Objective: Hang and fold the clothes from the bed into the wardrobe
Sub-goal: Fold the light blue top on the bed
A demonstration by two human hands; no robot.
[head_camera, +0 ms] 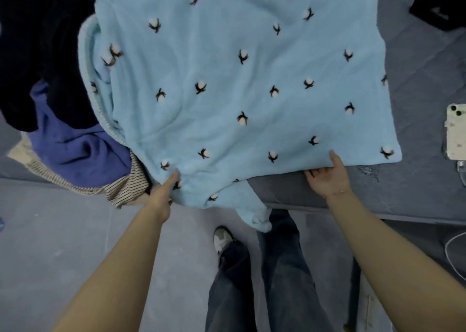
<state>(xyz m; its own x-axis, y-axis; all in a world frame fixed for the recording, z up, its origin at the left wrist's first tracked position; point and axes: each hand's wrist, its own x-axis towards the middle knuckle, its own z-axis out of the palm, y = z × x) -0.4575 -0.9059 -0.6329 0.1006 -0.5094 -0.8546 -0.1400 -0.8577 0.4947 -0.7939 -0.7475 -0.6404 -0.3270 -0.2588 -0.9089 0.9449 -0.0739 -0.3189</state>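
A fluffy light-blue garment (pixel 227 84) with white-and-dark cotton-flower tufts lies spread flat on the grey bed (pixel 423 84). One part of it hangs over the bed's near edge. My left hand (pixel 165 193) grips its near-left hem, thumb on top and fingers under the cloth. My right hand (pixel 327 178) holds the near-right hem, thumb on top of the fabric and fingers curled beneath the edge. The wardrobe is out of view.
A pile of other clothes lies at the left: a dark garment (pixel 37 41), a blue-violet one (pixel 75 152) and a striped one (pixel 126 188). A phone (pixel 456 135) with a cable lies at the bed's right edge. Another dark item (pixel 438 11) sits top right. My legs stand against the bed.
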